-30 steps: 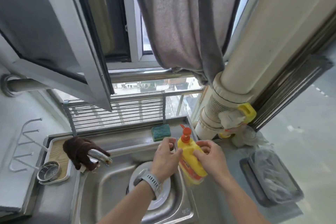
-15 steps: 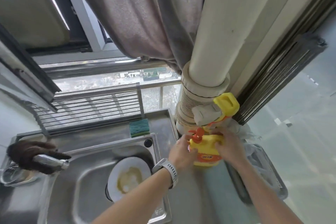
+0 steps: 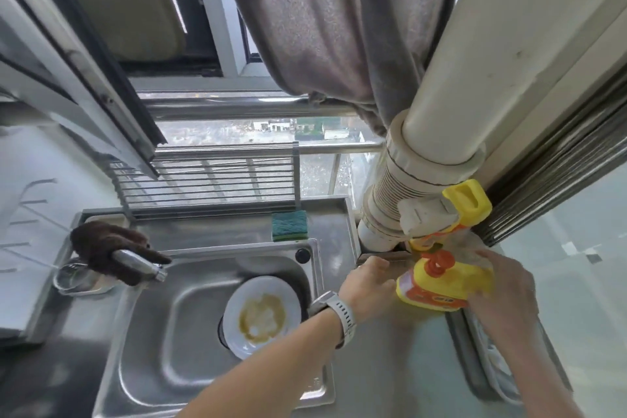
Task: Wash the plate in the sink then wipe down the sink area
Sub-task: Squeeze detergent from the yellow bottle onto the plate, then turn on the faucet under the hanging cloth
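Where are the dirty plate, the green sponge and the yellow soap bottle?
plate (image 3: pixel 262 316): head view, on its stained middle.
green sponge (image 3: pixel 289 225): head view, on its top face.
yellow soap bottle (image 3: pixel 448 285): head view, on its yellow body.

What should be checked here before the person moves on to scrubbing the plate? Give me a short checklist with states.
1. Plate in the sink: ok, it lies over the drain, brown residue on it.
2. Soap bottle put down: cannot tell, the right hand grips it at the counter; contact underneath is hidden.
3. Left hand free: ok, it is beside the bottle and holds nothing.
4. Sponge within reach: ok, it sits on the ledge behind the basin, untouched.
5. Water running: not ok, no stream shows from the faucet.
6. Soap on plate: cannot tell.
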Available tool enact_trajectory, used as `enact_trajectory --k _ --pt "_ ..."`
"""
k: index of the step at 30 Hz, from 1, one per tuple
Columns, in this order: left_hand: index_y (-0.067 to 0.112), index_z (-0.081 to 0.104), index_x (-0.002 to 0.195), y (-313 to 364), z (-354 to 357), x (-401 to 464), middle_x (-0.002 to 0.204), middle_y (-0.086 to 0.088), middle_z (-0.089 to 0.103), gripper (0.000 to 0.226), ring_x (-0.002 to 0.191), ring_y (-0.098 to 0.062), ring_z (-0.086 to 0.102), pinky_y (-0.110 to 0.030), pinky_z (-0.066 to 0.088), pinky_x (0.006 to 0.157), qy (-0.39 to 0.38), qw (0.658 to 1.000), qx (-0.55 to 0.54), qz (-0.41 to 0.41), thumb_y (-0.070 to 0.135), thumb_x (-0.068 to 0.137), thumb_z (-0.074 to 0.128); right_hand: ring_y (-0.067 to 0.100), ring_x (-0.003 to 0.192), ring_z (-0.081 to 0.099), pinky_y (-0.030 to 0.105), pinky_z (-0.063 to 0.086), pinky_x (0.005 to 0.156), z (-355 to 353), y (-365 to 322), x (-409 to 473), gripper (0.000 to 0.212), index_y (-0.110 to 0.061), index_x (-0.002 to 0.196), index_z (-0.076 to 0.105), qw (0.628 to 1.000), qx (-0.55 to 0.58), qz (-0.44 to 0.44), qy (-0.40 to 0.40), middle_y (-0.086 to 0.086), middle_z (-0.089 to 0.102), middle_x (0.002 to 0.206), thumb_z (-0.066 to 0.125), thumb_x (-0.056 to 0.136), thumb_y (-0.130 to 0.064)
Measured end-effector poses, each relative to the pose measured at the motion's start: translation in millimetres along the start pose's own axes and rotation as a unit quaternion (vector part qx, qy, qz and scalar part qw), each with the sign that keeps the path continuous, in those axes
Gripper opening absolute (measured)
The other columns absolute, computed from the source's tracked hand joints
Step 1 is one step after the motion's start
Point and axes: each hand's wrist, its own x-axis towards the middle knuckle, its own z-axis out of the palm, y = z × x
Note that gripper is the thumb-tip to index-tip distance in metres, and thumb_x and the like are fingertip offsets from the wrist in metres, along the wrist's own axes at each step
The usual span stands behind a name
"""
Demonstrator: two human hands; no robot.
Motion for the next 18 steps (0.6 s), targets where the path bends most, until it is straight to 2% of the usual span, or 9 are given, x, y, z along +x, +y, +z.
enact_trajectory --k 3,5,7,8,10,12,13,15,18 --pt "0.021 0.054 0.137 -30.5 -33.7 -17.5 0.129 0.000 0.066 0.042 0.115 -0.019 0.064 -0.032 0.053 0.098 0.018 1.000 -0.020 -0.011 0.032 0.097 0.058 0.039 0.111 0.054 0.047 0.044 0.096 -1.8 -19.7 -43.1 0.048 -0.016 0.117 0.066 0.991 0.034 0.044 0.118 0.016 0.064 0.112 0.052 0.071 -0.025" --pt "0.020 0.056 0.133 -56.7 -57.3 -34.2 0.123 0.000 0.069 0.038 0.112 -0.018 0.066 -0.030 0.053 0.095 0.037 0.998 -0.039 -0.032 0.031 0.097 0.058 0.037 0.097 0.060 0.043 0.049 0.090 6.5 -54.7 -77.0 0.048 -0.010 0.112 0.068 0.987 0.107 0.039 0.113 0.016 0.065 0.104 0.052 0.072 -0.031" --pt "0.019 0.059 0.127 -88.0 -80.3 -51.5 0.113 0.001 0.069 0.034 0.109 -0.018 0.066 -0.032 0.053 0.098 0.073 0.993 -0.059 -0.064 0.031 0.095 0.059 0.026 0.083 0.062 0.027 0.049 0.088 29.7 -95.0 -103.2 0.028 -0.010 0.099 0.072 0.979 0.185 -0.004 0.085 0.013 0.067 0.092 0.061 0.077 -0.023" --pt "0.020 0.060 0.124 -107.5 -92.0 -59.1 0.110 0.003 0.068 0.032 0.108 -0.017 0.066 -0.035 0.053 0.099 0.092 0.990 -0.070 -0.083 0.032 0.094 0.059 0.017 0.078 0.060 0.013 0.046 0.085 46.0 -114.3 -112.7 0.012 -0.014 0.093 0.072 0.975 0.215 -0.024 0.055 0.010 0.068 0.088 0.067 0.082 -0.015" --pt "0.023 0.060 0.120 -143.9 -115.2 -74.7 0.113 0.005 0.067 0.031 0.108 -0.015 0.065 -0.040 0.053 0.100 0.117 0.983 -0.081 -0.120 0.036 0.092 0.057 0.006 0.083 0.063 0.007 0.045 0.073 86.3 -155.0 -131.4 0.019 -0.029 0.086 0.070 0.964 0.254 -0.020 -0.082 -0.001 0.074 0.085 0.075 0.086 -0.010" --pt "0.024 0.060 0.118 -180.0 -138.5 -87.5 0.113 0.004 0.067 0.028 0.106 -0.016 0.065 -0.040 0.053 0.099 0.164 0.968 -0.104 -0.159 0.034 0.093 0.057 0.000 0.076 0.069 0.014 0.052 0.072 136.2 -193.4 -151.2 0.016 -0.034 0.082 0.073 0.937 0.284 -0.005 -0.201 -0.012 0.075 0.077 0.077 0.086 -0.018" --pt "0.022 0.060 0.117 -194.8 -150.2 -93.1 0.112 0.003 0.067 0.025 0.105 -0.017 0.065 -0.039 0.053 0.099 0.199 0.956 -0.122 -0.175 0.032 0.094 0.058 0.003 0.075 0.072 0.024 0.057 0.077 163.8 -212.4 -161.5 0.012 -0.031 0.082 0.075 0.920 0.307 0.009 -0.245 -0.013 0.076 0.076 0.075 0.088 -0.021" --pt "0.019 0.058 0.116 -227.3 -174.1 -97.8 0.111 0.002 0.066 0.020 0.104 -0.017 0.063 -0.032 0.051 0.096 0.266 0.932 -0.141 -0.200 0.027 0.097 0.058 0.014 0.076 0.075 0.039 0.062 0.081 222.2 -259.2 -183.1 0.013 -0.020 0.081 0.078 0.865 0.373 0.065 -0.329 -0.001 0.078 0.077 0.071 0.092 -0.019" --pt "0.011 0.065 0.117 -277.9 -208.5 -90.6 0.112 -0.004 0.070 0.025 0.105 -0.024 0.064 -0.032 0.049 0.093 0.357 0.895 -0.130 -0.233 0.023 0.098 0.056 0.022 0.076 0.068 0.039 0.058 0.081 304.7 -328.2 -204.6 0.023 -0.005 0.072 0.075 0.765 0.475 0.159 -0.404 0.019 0.074 0.079 0.067 0.093 -0.010"
